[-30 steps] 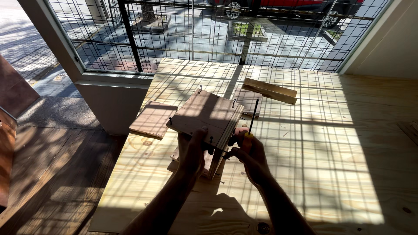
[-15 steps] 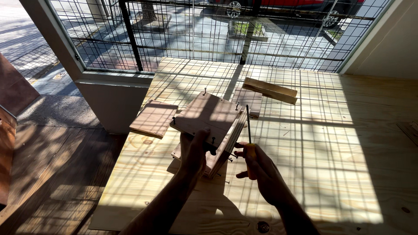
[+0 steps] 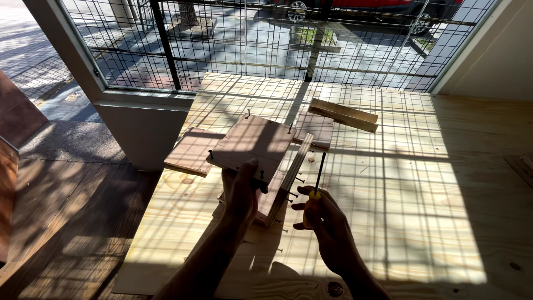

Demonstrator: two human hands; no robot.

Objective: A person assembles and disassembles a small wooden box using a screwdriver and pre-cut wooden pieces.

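My left hand (image 3: 240,195) grips the near edge of a small wooden box-like assembly (image 3: 252,145) made of flat boards, with several dark screws sticking out of its corners and side. It is tilted up off the plywood tabletop (image 3: 388,222). My right hand (image 3: 328,228) holds a screwdriver (image 3: 316,186) with a yellow handle and a dark shaft pointing up and away, just right of the assembly's edge board (image 3: 288,178). The tip is clear of the wood.
Loose boards lie on the table: a flat one (image 3: 191,151) at the left, a square one (image 3: 314,129) behind the assembly, a long strip (image 3: 344,114) at the back. A wire-mesh window (image 3: 266,39) stands beyond. The table's left edge drops to a plank floor (image 3: 55,222).
My right hand has drawn the screwdriver back from the assembly and turned it more upright. The left hand keeps hold of the assembly, which has tilted slightly.
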